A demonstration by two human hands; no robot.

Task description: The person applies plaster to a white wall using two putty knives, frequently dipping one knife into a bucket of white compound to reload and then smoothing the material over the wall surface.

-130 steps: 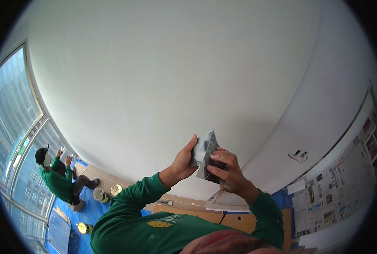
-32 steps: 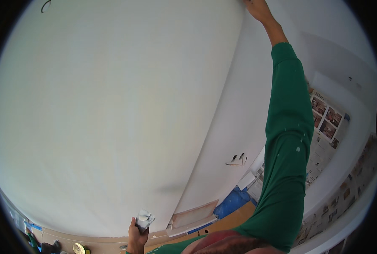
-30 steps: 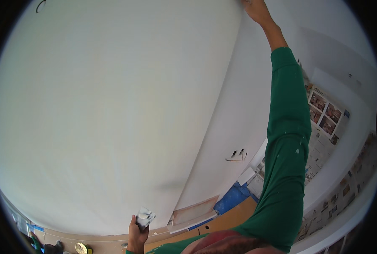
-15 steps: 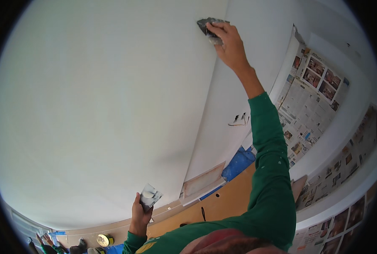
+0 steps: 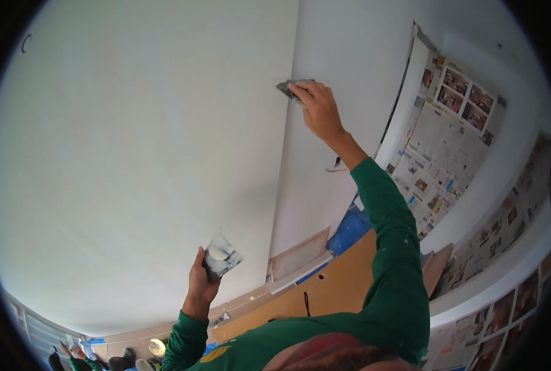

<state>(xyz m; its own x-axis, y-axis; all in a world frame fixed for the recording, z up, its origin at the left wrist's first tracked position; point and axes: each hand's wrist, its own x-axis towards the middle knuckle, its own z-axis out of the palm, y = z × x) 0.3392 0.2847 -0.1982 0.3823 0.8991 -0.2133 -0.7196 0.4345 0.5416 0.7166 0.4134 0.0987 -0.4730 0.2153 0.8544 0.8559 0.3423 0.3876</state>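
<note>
My right hand (image 5: 319, 114) is raised and closed around a dark, flat scraper (image 5: 286, 88). The scraper meets the pale wall (image 5: 164, 123) close to the vertical corner where two wall faces join. Lower down, my left hand (image 5: 200, 281) grips a broad putty knife (image 5: 228, 266) by its lower part. A white lump of filler (image 5: 218, 253) sits on that blade, which is smeared with grey and white. The left-hand tool is apart from the wall's corner line.
Newspaper (image 5: 439, 148) covers an area at the right. Blue sheeting (image 5: 351, 230) and a framed panel (image 5: 300, 253) lie beyond a brown board (image 5: 337, 272). Electrical wires (image 5: 336, 166) poke from the wall. At the lower left are a tin (image 5: 157, 347) and another person's hands (image 5: 71, 350).
My right hand has come down along the wall corner with the scraper. The left hand has tilted its putty knife a little, showing more of the blade. The whole view has shifted slightly.
</note>
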